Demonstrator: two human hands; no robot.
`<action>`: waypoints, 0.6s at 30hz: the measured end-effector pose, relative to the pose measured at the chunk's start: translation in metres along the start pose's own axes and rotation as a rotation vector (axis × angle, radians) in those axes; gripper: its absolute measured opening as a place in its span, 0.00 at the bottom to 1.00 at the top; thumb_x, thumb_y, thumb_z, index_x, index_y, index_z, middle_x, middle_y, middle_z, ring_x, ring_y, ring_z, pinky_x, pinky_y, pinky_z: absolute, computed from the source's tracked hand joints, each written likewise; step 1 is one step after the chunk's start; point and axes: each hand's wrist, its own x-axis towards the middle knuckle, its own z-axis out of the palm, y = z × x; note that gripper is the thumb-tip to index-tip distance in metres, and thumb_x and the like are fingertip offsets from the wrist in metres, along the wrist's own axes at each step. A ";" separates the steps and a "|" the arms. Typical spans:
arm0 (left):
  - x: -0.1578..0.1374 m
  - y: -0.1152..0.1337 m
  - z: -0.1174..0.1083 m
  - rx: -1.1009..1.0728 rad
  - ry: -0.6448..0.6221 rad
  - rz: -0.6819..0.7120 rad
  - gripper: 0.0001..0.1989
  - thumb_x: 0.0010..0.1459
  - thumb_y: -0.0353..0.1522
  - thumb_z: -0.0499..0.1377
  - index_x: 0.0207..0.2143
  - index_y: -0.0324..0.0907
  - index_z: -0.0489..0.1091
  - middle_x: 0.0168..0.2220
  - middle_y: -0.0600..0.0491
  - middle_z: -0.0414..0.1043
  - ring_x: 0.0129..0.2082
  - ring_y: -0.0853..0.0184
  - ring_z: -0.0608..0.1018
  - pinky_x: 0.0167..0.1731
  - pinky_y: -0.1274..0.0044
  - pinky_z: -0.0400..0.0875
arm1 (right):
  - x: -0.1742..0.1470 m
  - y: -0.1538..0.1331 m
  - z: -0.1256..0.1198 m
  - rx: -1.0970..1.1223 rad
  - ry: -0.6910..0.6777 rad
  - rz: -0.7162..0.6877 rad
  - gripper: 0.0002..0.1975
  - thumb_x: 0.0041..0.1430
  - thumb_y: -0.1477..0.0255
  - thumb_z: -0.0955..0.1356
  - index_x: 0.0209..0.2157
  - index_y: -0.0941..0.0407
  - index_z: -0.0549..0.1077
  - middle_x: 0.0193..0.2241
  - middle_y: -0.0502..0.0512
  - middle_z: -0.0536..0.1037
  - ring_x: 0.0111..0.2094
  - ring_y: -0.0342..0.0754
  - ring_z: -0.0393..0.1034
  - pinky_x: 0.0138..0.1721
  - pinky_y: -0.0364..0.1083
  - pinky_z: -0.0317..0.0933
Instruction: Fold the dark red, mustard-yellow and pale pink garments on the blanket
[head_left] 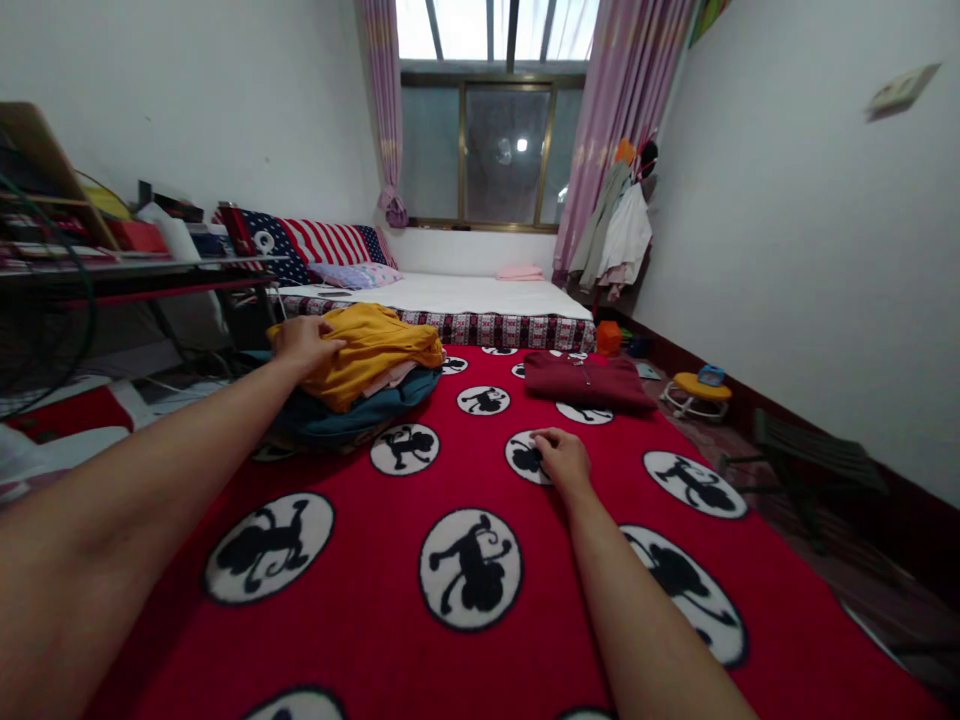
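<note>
My left hand [304,345] grips the near-left part of a yellow garment [371,345], with the fingers closed on its cloth. The yellow garment lies crumpled on top of a clothes pile, over a pale pink piece and a dark teal garment [375,412]. My right hand [564,460] is low over the red blanket [352,560], its fingers curled together with nothing visible in them. Beyond the right hand lies a folded maroon garment [589,382], apart from it.
A second bed [480,290] with pillows stands under the window. To the left is a cluttered desk [142,275]. On the right floor are a yellow-topped stool [697,388] and a dark folding stool [817,455]. Clothes [626,235] hang by the curtain.
</note>
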 end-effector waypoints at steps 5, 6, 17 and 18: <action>-0.048 0.109 -0.010 -0.095 -0.018 0.331 0.09 0.52 0.30 0.64 0.37 0.38 0.73 0.39 0.51 0.73 0.41 0.65 0.74 0.44 0.75 0.67 | 0.004 -0.007 -0.008 0.308 0.131 0.045 0.16 0.52 0.63 0.64 0.37 0.57 0.77 0.38 0.57 0.81 0.38 0.47 0.76 0.39 0.46 0.67; -0.071 0.129 -0.008 -0.132 -0.069 0.437 0.08 0.52 0.30 0.64 0.37 0.40 0.74 0.40 0.52 0.74 0.41 0.68 0.74 0.44 0.78 0.66 | 0.007 -0.011 -0.014 0.452 0.192 0.085 0.17 0.51 0.63 0.64 0.38 0.57 0.75 0.39 0.58 0.81 0.38 0.47 0.76 0.37 0.44 0.67; -0.185 0.186 0.024 -0.578 -0.203 0.627 0.09 0.63 0.34 0.55 0.38 0.43 0.74 0.38 0.50 0.76 0.41 0.65 0.76 0.43 0.75 0.68 | 0.015 -0.089 -0.072 0.443 0.046 -0.012 0.18 0.48 0.64 0.69 0.40 0.58 0.75 0.38 0.58 0.80 0.38 0.49 0.75 0.34 0.44 0.66; -0.175 0.178 0.036 -0.552 -0.152 0.487 0.10 0.62 0.34 0.55 0.42 0.42 0.74 0.43 0.48 0.75 0.46 0.62 0.75 0.49 0.72 0.67 | 0.015 -0.087 -0.068 0.308 0.045 -0.008 0.19 0.49 0.65 0.68 0.42 0.59 0.74 0.40 0.60 0.79 0.40 0.50 0.75 0.38 0.46 0.67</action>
